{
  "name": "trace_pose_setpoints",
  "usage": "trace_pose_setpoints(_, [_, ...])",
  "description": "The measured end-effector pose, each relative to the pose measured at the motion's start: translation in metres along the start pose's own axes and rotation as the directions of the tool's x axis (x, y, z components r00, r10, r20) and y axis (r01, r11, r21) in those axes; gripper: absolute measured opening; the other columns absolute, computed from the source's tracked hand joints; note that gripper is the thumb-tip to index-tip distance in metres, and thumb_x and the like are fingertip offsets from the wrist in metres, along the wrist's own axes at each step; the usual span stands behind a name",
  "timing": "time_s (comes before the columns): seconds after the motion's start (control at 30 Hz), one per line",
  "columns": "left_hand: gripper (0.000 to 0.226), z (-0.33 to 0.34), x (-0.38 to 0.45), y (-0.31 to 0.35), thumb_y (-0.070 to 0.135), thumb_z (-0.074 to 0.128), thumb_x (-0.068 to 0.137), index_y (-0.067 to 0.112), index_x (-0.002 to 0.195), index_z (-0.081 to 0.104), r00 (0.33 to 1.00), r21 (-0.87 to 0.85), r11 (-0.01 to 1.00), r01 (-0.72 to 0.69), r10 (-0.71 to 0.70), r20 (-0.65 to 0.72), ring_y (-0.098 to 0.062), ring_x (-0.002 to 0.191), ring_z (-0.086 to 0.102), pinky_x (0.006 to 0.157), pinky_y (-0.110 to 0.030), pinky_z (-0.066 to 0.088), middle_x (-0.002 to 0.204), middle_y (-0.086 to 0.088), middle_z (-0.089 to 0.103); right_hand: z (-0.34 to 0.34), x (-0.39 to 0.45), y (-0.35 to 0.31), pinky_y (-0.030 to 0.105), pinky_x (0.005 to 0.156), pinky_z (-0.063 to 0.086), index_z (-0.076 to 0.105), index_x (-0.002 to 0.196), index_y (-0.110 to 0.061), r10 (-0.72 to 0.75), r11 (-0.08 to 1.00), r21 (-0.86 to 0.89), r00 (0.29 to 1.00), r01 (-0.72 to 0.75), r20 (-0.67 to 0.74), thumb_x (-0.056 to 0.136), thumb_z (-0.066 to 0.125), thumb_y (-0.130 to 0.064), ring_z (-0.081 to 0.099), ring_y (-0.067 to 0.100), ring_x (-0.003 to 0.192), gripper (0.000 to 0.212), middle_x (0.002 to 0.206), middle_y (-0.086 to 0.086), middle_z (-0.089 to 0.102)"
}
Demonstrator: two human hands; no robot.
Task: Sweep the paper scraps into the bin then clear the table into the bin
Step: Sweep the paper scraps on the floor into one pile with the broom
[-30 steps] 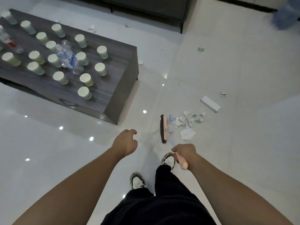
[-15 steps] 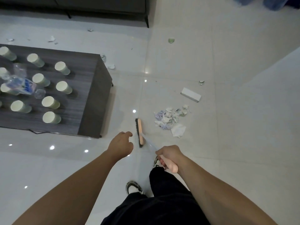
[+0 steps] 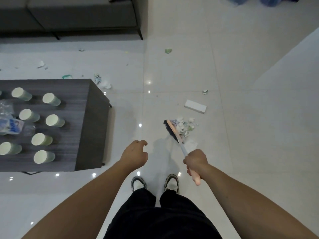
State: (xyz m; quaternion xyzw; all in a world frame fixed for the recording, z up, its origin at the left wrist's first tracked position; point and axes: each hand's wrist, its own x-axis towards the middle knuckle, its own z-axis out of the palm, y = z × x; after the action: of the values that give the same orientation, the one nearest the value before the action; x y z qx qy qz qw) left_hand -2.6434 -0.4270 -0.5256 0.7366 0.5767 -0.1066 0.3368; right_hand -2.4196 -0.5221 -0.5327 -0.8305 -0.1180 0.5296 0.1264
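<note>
My right hand (image 3: 196, 160) grips the pink handle of a broom (image 3: 172, 131), whose dark bristle head rests on the white tiles against a small heap of paper scraps (image 3: 187, 126). My left hand (image 3: 135, 153) hangs in the air beside it, fingers loosely curled, holding nothing. A white box (image 3: 195, 106) lies just beyond the heap. More scraps (image 3: 103, 81) lie by the far corner of the dark coffee table (image 3: 93, 118), another scrap (image 3: 168, 51) farther off. Several pale green paper cups (image 3: 55, 120) and a plastic water bottle (image 3: 12, 126) stand on the table. No bin is in view.
A grey sofa (image 3: 77, 16) stands along the back wall. Blue bags (image 3: 269, 0) show at the top right edge. My feet in sneakers (image 3: 170, 182) stand just behind the broom. Small bits of litter (image 3: 41, 63) dot the floor between sofa and table.
The broom head has swung right, into the scrap heap, and now touches it. The view has shifted right, so the table sits farther left. My left hand stays empty.
</note>
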Motion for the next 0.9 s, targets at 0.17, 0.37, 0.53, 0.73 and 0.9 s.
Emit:
trace_pose_setpoints(0.17, [0.05, -0.025, 0.034, -0.006, 0.017, 0.05, 0.086, 0.021, 0.135, 0.05, 0.999, 0.047, 0.998, -0.044, 0.043, 0.026, -0.021, 0.115, 0.052, 0.087, -0.025, 0.037, 0.128, -0.003, 0.053, -0.003, 0.0, -0.011, 0.028, 0.055, 0.049, 0.052, 0.072, -0.006, -0.1, 0.977, -0.197, 0.99, 0.078, -0.101, 0.082, 0.052, -0.003, 0.065, 0.031, 0.065, 0.01, 0.076, 0.011, 0.061])
trace_pose_setpoints(0.37, [0.05, -0.056, 0.091, -0.019, 0.016, 0.049, 0.085, 0.019, 0.135, 0.051, 0.989, 0.065, 0.994, -0.089, 0.081, 0.12, -0.022, 0.115, 0.052, 0.087, -0.025, 0.036, 0.126, -0.006, 0.054, 0.005, -0.003, -0.041, 0.032, 0.051, 0.042, 0.056, 0.101, 0.019, -0.021, 0.997, 0.073, 0.994, 0.029, -0.109, 0.079, 0.053, 0.003, 0.054, 0.028, 0.057, 0.027, 0.075, 0.016, 0.05])
trace_pose_setpoints(0.53, [0.048, -0.099, 0.138, -0.028, 0.018, 0.051, 0.087, 0.019, 0.135, 0.051, 0.977, 0.08, 0.983, -0.167, 0.153, 0.149, -0.024, 0.117, 0.052, 0.092, -0.026, 0.037, 0.127, -0.008, 0.056, 0.036, -0.023, -0.09, 0.029, 0.046, 0.036, 0.042, 0.127, 0.016, 0.057, 0.966, 0.255, 0.998, -0.047, -0.033, 0.079, 0.064, 0.003, 0.044, 0.024, 0.051, 0.054, 0.075, 0.017, 0.049])
trace_pose_setpoints(0.73, [0.047, -0.143, 0.176, -0.055, 0.019, 0.051, 0.087, 0.019, 0.133, 0.053, 0.975, 0.082, 0.982, -0.168, 0.154, 0.161, -0.024, 0.117, 0.053, 0.091, -0.027, 0.038, 0.128, -0.009, 0.056, 0.05, -0.022, -0.139, 0.023, 0.042, 0.038, 0.062, 0.11, 0.006, 0.119, 0.901, 0.417, 0.992, -0.123, 0.035, 0.085, 0.068, -0.001, 0.046, 0.02, 0.043, 0.026, 0.068, 0.017, 0.056])
trace_pose_setpoints(0.9, [0.048, -0.151, 0.195, -0.065, 0.018, 0.049, 0.088, 0.017, 0.136, 0.051, 0.971, 0.104, 0.983, -0.154, 0.131, 0.2, -0.025, 0.121, 0.051, 0.095, -0.029, 0.039, 0.132, -0.01, 0.054, 0.05, -0.026, -0.13, 0.021, 0.039, 0.037, 0.063, 0.093, 0.013, 0.259, 0.842, 0.483, 0.965, -0.239, 0.025, 0.085, 0.064, 0.002, 0.046, 0.018, 0.035, 0.013, 0.06, 0.015, 0.055])
